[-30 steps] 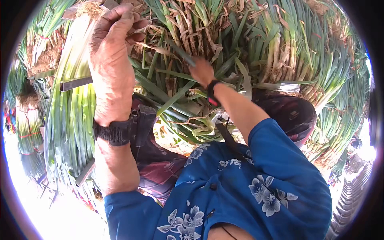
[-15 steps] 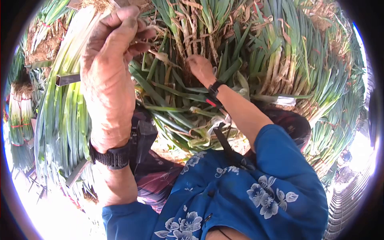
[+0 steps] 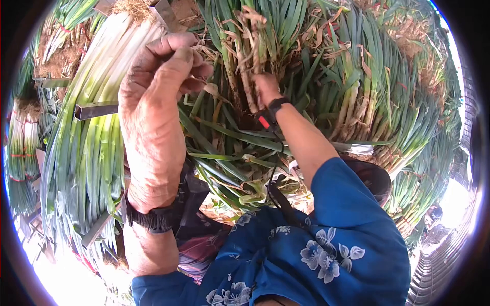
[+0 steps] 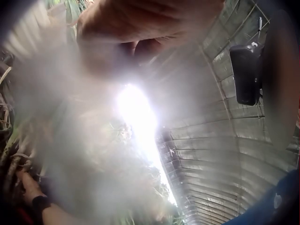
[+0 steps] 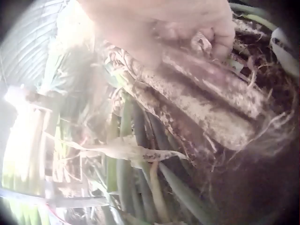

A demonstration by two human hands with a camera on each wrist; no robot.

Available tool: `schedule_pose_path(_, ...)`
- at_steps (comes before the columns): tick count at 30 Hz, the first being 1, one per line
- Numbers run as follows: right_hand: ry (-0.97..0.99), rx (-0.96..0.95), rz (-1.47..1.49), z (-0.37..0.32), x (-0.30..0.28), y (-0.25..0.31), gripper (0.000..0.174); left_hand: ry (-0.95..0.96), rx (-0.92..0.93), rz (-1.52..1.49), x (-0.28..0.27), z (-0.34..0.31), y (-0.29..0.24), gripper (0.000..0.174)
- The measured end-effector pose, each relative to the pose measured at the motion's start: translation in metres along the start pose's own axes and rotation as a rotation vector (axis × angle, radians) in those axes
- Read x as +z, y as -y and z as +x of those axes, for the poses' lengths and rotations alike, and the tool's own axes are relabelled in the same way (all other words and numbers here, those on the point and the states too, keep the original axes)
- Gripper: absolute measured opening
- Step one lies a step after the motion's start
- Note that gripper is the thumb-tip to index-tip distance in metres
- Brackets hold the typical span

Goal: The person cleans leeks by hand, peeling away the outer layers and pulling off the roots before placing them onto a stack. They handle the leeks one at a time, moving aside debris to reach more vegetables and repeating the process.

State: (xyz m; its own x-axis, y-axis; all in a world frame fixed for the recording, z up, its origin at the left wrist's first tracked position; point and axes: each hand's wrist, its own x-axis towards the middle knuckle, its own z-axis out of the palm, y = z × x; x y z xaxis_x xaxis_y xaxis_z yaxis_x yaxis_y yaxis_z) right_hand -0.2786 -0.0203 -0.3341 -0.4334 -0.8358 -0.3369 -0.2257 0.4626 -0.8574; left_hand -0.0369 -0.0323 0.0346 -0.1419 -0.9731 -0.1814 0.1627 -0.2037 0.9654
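Note:
My right hand [image 3: 267, 90] is down among the upright green onions at the centre, its fingers curled round soil-covered green onion stalks [image 3: 248, 91]. In the right wrist view, the pale lower stalks [image 5: 201, 105] stick out from under the fingers, with stringy roots at their ends. Raised in front of the clean bundle on the left, my left hand [image 3: 154, 102] has its fingers loosely bent, the thumb lying by the forefinger. Nothing shows in it. The left wrist view is hazy and catches part of that hand [image 4: 145, 21] at the top.
A large bundle of clean green onions [image 3: 102, 107] lies at the left, across a metal frame bar [image 3: 97, 109]. More green onions [image 3: 367, 71] stand packed at the right. Loose leaves [image 3: 229, 166] lie before my knees. A curved ribbed wall [image 4: 206, 164] rises to one side.
A grey-green strip in my right hand a second ago is gone from it. That hand has moved to the standing onions and now grips stalks. The left hand stays raised.

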Motion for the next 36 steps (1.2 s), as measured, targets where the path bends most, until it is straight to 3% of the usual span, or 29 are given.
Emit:
schedule_pose_path(2, 0.055, 0.325, 0.747, -0.019, -0.045, 0.042, 0.017, 0.007, 0.029, -0.004, -0.002, 0.001, 0.001, 0.023)
schedule_pose_path(4, 0.088, 0.271, 0.982, -0.053, -0.088, 0.083, 0.013, 0.020, 0.046, -0.013, -0.003, 0.002, 0.001, 0.023)
schedule_pose_path(6, 0.322, 0.491, 0.822, -0.064, -0.102, 0.045, 0.016, 0.040, 0.071, -0.014, -0.001, 0.001, 0.002, 0.023)
schedule_pose_path(7, 0.328, 0.470, 0.450, -0.069, -0.093, 0.025, 0.018, 0.058, 0.072, -0.026, 0.000, 0.001, 0.002, 0.022)
schedule_pose_path(8, 0.187, 0.370, -0.009, -0.071, -0.091, 0.031, 0.019, 0.077, 0.068, -0.036, 0.001, 0.001, 0.005, 0.022)
schedule_pose_path(10, 0.289, 0.299, 0.668, -0.088, -0.093, 0.093, 0.019, 0.084, 0.069, -0.054, 0.007, 0.002, 0.011, 0.021)
schedule_pose_path(12, 0.403, 0.106, 1.003, -0.102, -0.117, 0.143, 0.021, 0.071, 0.075, -0.062, 0.015, 0.003, 0.015, 0.019)
schedule_pose_path(14, 0.260, 0.119, 0.793, -0.103, -0.113, 0.123, 0.020, 0.095, 0.056, -0.047, 0.016, 0.010, 0.021, 0.018)
schedule_pose_path(15, 0.333, 0.217, 0.545, -0.111, -0.108, 0.106, 0.019, 0.112, 0.034, -0.030, 0.018, 0.011, 0.023, 0.018)
schedule_pose_path(16, 0.112, 0.415, -0.069, -0.111, -0.102, 0.095, 0.017, 0.123, 0.007, -0.013, 0.020, 0.009, 0.024, 0.019)
schedule_pose_path(18, 0.392, 0.383, 0.854, -0.128, -0.123, 0.120, 0.018, 0.060, -0.042, 0.012, 0.026, 0.010, 0.026, 0.022)
schedule_pose_path(20, 0.473, 0.187, 1.411, -0.151, -0.132, 0.148, 0.018, -0.027, -0.132, 0.125, 0.034, 0.005, 0.049, 0.035)
schedule_pose_path(21, 0.398, 0.195, 1.491, -0.156, -0.128, 0.158, 0.019, -0.032, -0.230, 0.118, 0.042, -0.003, 0.061, 0.044)
schedule_pose_path(24, 0.285, 0.210, 1.291, -0.186, -0.124, 0.194, 0.019, 0.098, -0.398, 0.128, 0.054, -0.020, 0.115, 0.062)
schedule_pose_path(25, 0.294, 0.349, 1.313, -0.193, -0.126, 0.198, 0.021, 0.123, -0.419, 0.233, 0.060, -0.026, 0.109, 0.052)
schedule_pose_path(29, 0.313, 0.322, 1.113, -0.252, -0.132, 0.195, 0.015, 0.161, -0.511, 0.103, 0.075, -0.015, 0.104, 0.044)
schedule_pose_path(32, 0.301, 0.304, 0.843, -0.299, -0.139, 0.196, 0.018, 0.192, -0.466, 0.039, 0.084, -0.011, 0.113, 0.043)
schedule_pose_path(33, 0.309, 0.265, 0.741, -0.310, -0.142, 0.193, 0.018, 0.103, -0.264, -0.026, 0.095, -0.015, 0.118, 0.043)
schedule_pose_path(35, 0.362, 0.200, 0.575, -0.325, -0.152, 0.183, 0.020, -0.010, -0.119, 0.100, 0.100, -0.001, 0.138, 0.046)
schedule_pose_path(36, 0.329, 0.078, 0.441, -0.330, -0.156, 0.171, 0.021, -0.065, -0.044, 0.165, 0.102, 0.001, 0.136, 0.048)
